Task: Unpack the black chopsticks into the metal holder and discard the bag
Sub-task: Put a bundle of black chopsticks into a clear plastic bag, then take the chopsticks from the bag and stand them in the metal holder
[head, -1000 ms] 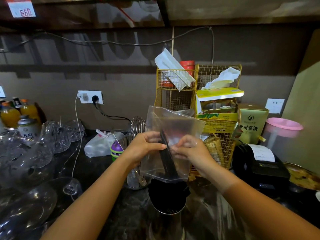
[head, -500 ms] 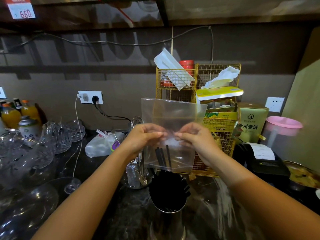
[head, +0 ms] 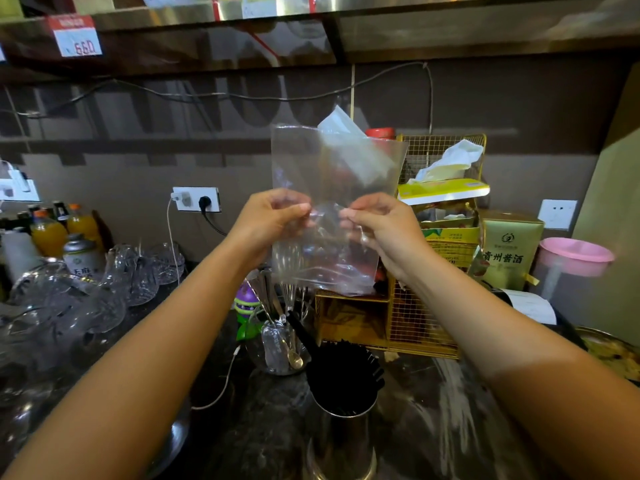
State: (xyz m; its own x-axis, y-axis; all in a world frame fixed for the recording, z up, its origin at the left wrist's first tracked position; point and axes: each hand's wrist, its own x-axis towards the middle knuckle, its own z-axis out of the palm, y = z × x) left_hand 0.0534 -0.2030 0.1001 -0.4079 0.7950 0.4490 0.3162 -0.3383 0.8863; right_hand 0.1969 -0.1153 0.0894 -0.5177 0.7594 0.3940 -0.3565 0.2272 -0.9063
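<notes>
Left hand [head: 273, 220]: raised at frame centre, fingers pinching the clear bag [head: 332, 209]
Right hand [head: 377, 223]: level with it, pinching the bag's other side
Black chopsticks [head: 346, 372]: upright in the metal holder [head: 343, 441], lower centre, on the desk [head: 270, 427]

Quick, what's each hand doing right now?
Left hand: closed, pinching the clear bag.
Right hand: closed, pinching the same bag.

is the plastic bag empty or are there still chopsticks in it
Empty. The clear bag, held up by the left hand and right hand, shows only the shelf behind it; the black chopsticks stand in the metal holder.
</notes>
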